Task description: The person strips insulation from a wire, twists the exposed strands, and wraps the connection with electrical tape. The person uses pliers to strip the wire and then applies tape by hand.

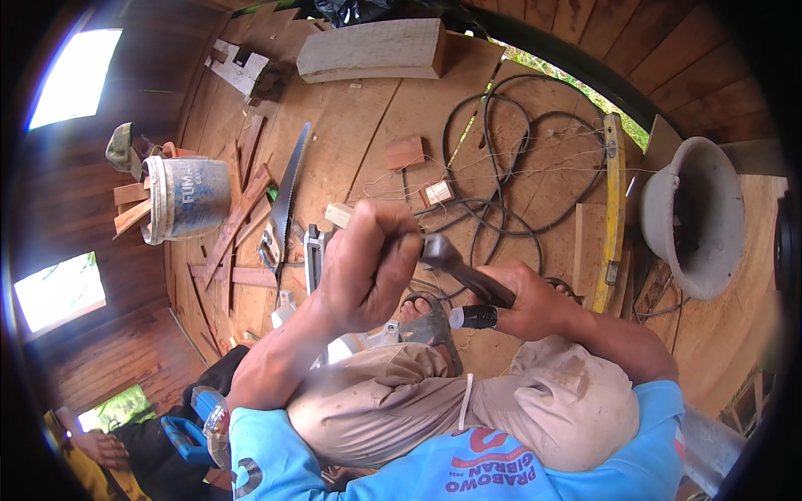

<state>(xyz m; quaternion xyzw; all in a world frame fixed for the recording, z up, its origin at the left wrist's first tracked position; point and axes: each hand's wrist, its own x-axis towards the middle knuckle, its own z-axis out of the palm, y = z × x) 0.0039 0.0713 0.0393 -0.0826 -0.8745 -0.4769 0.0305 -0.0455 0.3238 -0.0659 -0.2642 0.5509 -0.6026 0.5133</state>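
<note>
My left hand [370, 263] is raised in front of my knees, its fingers curled tightly together. Whatever it may grip is hidden by the fingers. Wrapped round the dark handle of a hammer [469, 277] is my right hand [528, 302]. The metal hammer head [439, 250] is close beside the left fist; whether they touch I cannot tell. A short black cylinder [476, 316] with a pale end juts out under my right hand. Below and behind my left wrist stands a grey metal tool [314, 250], partly covered by the arm.
A handsaw [291, 188] lies left among wood strips [248, 213], near a white bucket [190, 199]. Black cable [535, 179] coils ahead. A yellow spirit level [612, 213] and grey basin [702, 219] are right. A thick beam [372, 50] lies far off. Another person's hand [102, 449] shows lower left.
</note>
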